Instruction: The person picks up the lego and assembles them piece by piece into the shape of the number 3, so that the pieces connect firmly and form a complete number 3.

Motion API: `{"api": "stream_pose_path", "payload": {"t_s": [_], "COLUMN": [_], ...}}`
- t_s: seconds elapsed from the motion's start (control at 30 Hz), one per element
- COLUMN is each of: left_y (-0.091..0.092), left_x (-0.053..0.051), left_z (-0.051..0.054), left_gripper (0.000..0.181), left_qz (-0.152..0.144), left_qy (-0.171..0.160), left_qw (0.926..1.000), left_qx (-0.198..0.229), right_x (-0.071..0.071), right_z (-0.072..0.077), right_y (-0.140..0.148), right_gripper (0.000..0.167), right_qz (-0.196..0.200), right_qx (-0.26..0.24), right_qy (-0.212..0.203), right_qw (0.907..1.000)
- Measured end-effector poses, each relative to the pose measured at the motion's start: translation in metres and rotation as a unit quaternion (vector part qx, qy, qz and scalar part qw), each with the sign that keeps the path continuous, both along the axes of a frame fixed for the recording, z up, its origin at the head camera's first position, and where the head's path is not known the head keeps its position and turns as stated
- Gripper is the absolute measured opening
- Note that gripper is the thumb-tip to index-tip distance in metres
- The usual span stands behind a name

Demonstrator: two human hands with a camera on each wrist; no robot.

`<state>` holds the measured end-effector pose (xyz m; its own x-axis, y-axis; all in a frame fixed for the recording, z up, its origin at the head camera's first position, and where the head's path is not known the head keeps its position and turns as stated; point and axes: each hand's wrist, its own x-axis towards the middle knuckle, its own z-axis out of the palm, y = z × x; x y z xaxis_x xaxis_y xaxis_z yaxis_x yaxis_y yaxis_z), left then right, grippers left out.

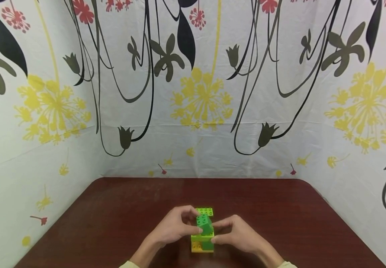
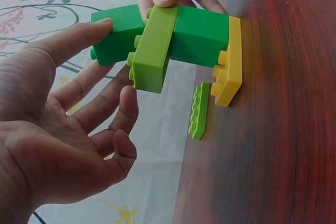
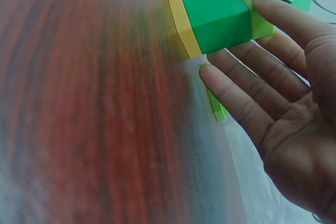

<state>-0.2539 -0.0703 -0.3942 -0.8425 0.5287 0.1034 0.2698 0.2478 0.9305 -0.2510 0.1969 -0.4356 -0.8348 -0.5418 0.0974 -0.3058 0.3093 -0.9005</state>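
A small tower of toy building bricks stands on the table. Its base is a yellow plate (image 2: 230,72), which carries a dark green brick (image 3: 218,19). Across that lies a lime green brick (image 2: 152,59), topped by another dark green brick (image 1: 203,223) with a slanted side that sits tilted. My left hand (image 1: 176,227) pinches this upper brick between thumb and fingers. With the thumb on its near side and fingers at the far side, my right hand (image 1: 240,235) grips the lime brick. Whether the upper brick is fully seated cannot be seen.
A flat lime plate (image 2: 198,111) lies on the table just behind the tower. The dark red-brown wooden table (image 1: 129,208) stretches away on both sides. Behind it hangs a white floral cloth (image 1: 199,156), which also covers the sides.
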Motion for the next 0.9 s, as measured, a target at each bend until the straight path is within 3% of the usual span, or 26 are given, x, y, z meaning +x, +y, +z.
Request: {"api": "stream_pose_path", "payload": {"t_s": [0.33, 0.6, 0.9], "left_y": [0.005, 0.009, 0.012], "left_x": [0.002, 0.001, 0.003], "left_z": [-0.004, -0.008, -0.010], "left_gripper": [0.031, 0.033, 0.038], "left_qz": [0.017, 0.027, 0.039], "left_qy": [0.020, 0.024, 0.021], "left_qw": [0.9997, 0.9993, 0.9990], "left_qx": [0.000, -0.005, -0.008], "right_x": [0.000, 0.001, 0.001], "right_z": [0.001, 0.001, 0.000], "right_y": [-0.001, -0.002, -0.002], "right_gripper": [0.030, 0.027, 0.025], "right_qz": [0.001, 0.003, 0.003], "right_qx": [-0.006, -0.009, -0.017], "right_qy": [-0.001, 0.017, 0.010], "right_qw": [1.0000, 0.9998, 0.9998]}}
